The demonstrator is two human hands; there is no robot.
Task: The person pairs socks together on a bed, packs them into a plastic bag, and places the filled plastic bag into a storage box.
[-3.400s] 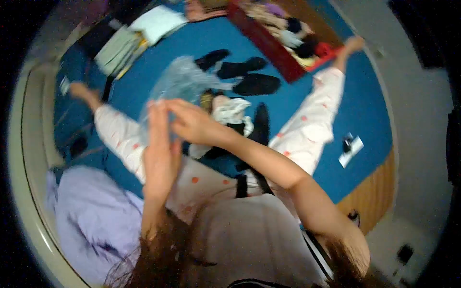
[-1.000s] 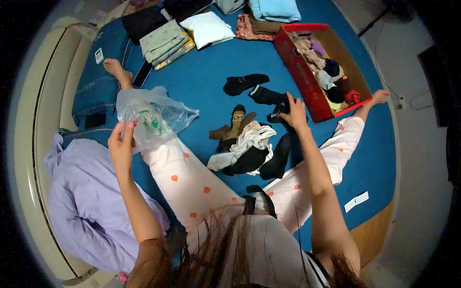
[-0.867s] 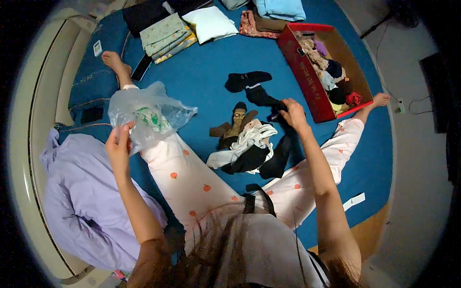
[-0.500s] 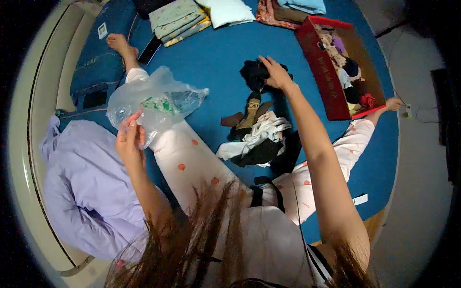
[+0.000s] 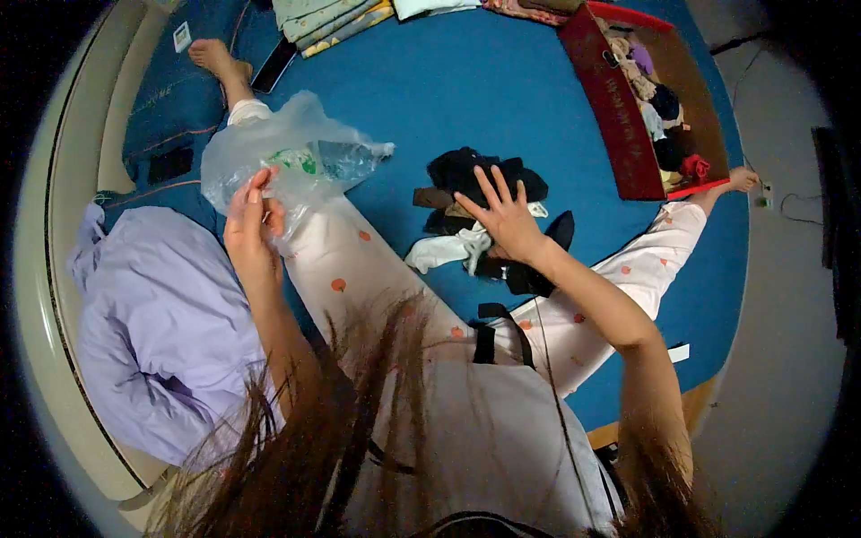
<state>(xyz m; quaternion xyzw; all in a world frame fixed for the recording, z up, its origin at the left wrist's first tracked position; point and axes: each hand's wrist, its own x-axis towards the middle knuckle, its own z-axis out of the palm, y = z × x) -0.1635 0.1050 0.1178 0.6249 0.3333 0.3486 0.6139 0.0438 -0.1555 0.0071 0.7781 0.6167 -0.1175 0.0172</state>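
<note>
Over my left thigh, my left hand (image 5: 254, 220) pinches the edge of a clear plastic bag (image 5: 345, 161) with a green print. The bag hangs puffed out past my fingertips. My right hand (image 5: 504, 218) lies with fingers spread on a pile of socks between my legs. Black socks (image 5: 462, 166) are at the top of this pile, under and beyond my fingers. A white sock (image 5: 437, 254) sticks out at its near left, and a brown piece (image 5: 431, 196) shows at the left side. My palm hides the pile's middle.
A red box (image 5: 603, 108) holding small garments stands at the right beyond the pile. Folded cloths (image 5: 336, 27) lie at the far edge. A lilac garment (image 5: 170, 314) is at my left, and a dark phone (image 5: 274, 65) lies near my left foot. Blue sheet (image 5: 404, 99) lies underneath.
My right hand has come down and nearer from above the far end of the pile. The black bundle it held now lies on the pile, fingers spread over it. The left hand keeps the bag.
</note>
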